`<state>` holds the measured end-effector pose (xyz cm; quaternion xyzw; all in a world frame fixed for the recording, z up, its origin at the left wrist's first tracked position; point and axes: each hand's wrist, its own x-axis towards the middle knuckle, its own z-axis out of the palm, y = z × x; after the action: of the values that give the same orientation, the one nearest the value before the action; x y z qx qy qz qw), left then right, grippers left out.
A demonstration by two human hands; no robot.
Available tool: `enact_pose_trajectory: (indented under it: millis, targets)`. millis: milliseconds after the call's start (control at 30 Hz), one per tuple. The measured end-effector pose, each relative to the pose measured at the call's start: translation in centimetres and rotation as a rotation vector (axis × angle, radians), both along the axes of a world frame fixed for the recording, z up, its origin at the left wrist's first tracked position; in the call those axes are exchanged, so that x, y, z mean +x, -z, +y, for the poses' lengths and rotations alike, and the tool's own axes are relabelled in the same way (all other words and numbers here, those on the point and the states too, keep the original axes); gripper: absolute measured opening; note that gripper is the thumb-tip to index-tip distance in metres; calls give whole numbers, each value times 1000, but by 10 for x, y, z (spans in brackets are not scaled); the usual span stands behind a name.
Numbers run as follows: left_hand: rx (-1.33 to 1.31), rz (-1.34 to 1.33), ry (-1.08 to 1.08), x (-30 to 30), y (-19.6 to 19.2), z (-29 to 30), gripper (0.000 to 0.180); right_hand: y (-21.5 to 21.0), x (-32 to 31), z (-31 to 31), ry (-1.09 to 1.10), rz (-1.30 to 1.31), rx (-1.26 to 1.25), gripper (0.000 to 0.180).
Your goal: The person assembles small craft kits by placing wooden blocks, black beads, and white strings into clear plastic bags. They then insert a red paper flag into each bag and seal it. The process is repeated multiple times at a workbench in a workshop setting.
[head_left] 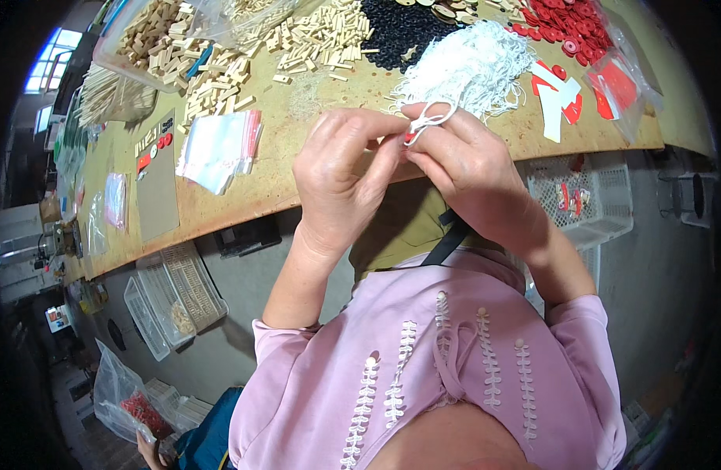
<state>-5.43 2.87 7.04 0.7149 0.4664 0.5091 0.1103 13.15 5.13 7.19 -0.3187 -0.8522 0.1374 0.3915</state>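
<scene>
Above the table's near edge my two hands meet, fingertips almost touching. A looped white cord runs between them, and a small red piece shows at the fingertips, mostly hidden. My left hand is closed in a pinch at the cord's left side. My right hand is closed too, with the cord looping up over its fingers. Just beyond them lies a heaped pile of white cords.
Loose wooden blocks, black discs and red discs lie across the far table. Plastic bags and a grey card are at left, white strips at right. Crates stand below; another person's hand is lower left.
</scene>
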Motion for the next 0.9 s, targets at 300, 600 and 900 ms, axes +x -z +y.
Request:
enact_pose_trajectory:
  millis: [300, 600, 900]
  targets:
    - [-98, 321, 111, -22, -15, -11, 20, 3, 1, -3, -31, 47, -83, 8]
    - [-61, 771, 58, -24, -14, -2, 24, 11, -7, -7, -104, 97, -134, 13]
    - [-416, -223, 195, -32, 3, -6, 43, 12, 7, 11, -109, 179, -212, 17]
